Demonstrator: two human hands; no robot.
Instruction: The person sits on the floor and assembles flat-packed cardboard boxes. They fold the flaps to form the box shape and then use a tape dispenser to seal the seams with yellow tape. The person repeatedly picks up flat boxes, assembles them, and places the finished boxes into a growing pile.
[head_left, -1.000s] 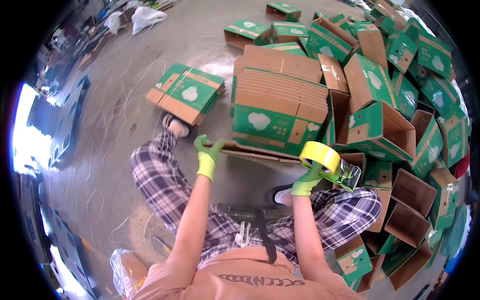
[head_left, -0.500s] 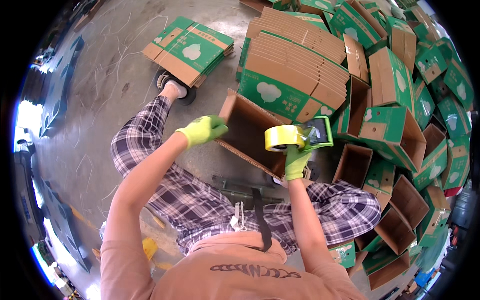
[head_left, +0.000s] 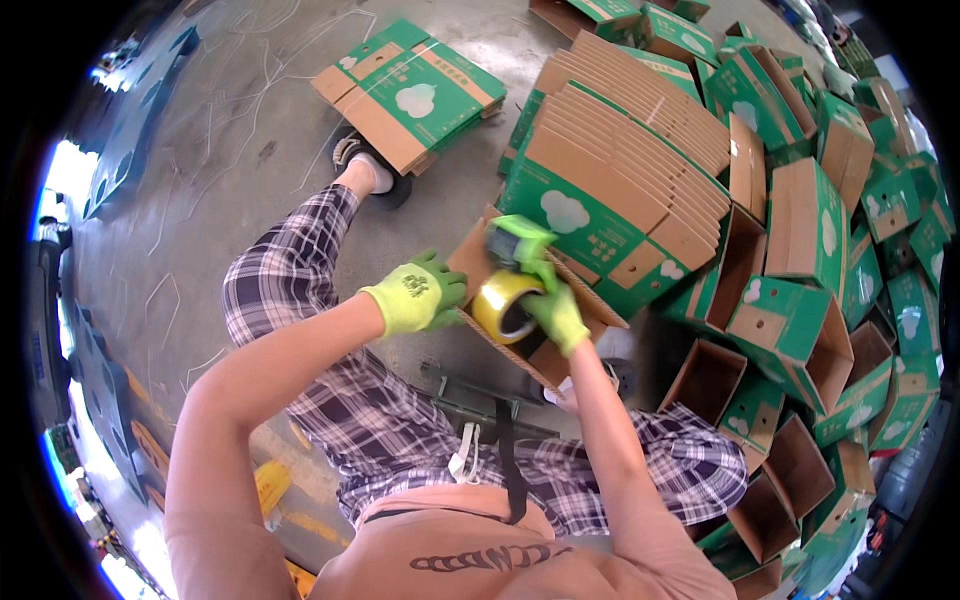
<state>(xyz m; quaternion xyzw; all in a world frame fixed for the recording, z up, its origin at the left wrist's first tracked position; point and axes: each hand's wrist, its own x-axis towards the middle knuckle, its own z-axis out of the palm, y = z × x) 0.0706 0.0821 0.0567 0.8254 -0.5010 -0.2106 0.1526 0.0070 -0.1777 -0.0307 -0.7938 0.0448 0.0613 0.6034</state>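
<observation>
A brown open cardboard box (head_left: 590, 297) stands between my legs, its inside facing up. My left hand (head_left: 412, 295), in a yellow-green glove, is at the box's left end, fingers curled against its edge. In my gloved right hand (head_left: 560, 315) is a green tape dispenser (head_left: 519, 243), slightly blurred, carrying a roll of clear yellowish tape (head_left: 505, 305). The dispenser hangs over the left part of the box and hides some of its inside. Whether the tape touches the cardboard, I cannot tell.
Beyond the box leans a row of flattened green and brown cartons (head_left: 620, 160). A tied stack of flat cartons (head_left: 415, 95) lies by my left foot. Many formed boxes (head_left: 790, 325) are heaped at the right. A dark strap (head_left: 510, 460) hangs at my lap.
My right hand has swung the tape dispenser leftward across the box and turned it, bringing it close to my left hand. The view has shifted a little.
</observation>
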